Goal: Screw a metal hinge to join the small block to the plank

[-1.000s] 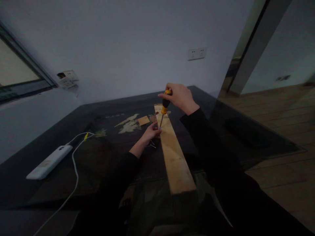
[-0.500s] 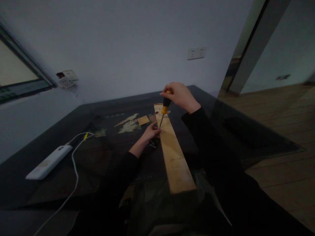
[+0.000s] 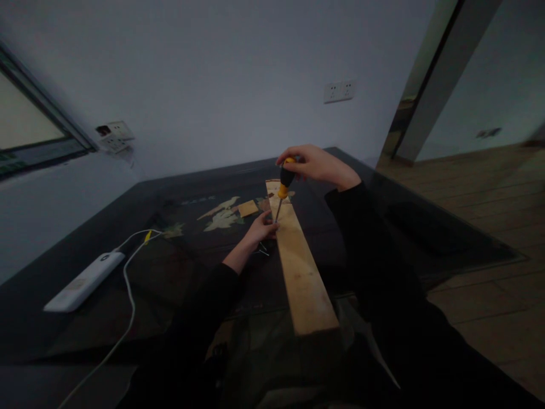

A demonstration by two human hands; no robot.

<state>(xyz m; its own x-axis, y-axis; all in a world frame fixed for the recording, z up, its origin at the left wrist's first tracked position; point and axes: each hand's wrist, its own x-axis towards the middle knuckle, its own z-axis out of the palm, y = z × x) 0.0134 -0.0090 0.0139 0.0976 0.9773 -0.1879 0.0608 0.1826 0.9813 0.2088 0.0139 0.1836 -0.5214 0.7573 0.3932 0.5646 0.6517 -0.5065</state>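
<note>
A long wooden board (image 3: 303, 270) lies on the dark table, its near end sticking out past the front edge. My right hand (image 3: 317, 165) is closed round the top of a black and yellow screwdriver (image 3: 286, 177). The screwdriver leans slightly, and its shaft runs down to the board's left edge. Around the tip, the fingers of my left hand (image 3: 259, 230) pinch at that edge. A small pale or shiny piece shows there, too small to name. Thin metal pieces (image 3: 264, 250), perhaps screws or nails, lie just below my left hand.
A small square wood piece (image 3: 248, 209) rests left of the board on the table's (image 3: 179, 272) printed bird pattern. A white power strip (image 3: 87, 282) and its white cable (image 3: 131, 301) lie at the left. Behind the table stands a wall with sockets (image 3: 339, 91).
My right hand has turned on the screwdriver handle, and its wrist and sleeve have shifted slightly to the right. My left hand and the board look unmoved.
</note>
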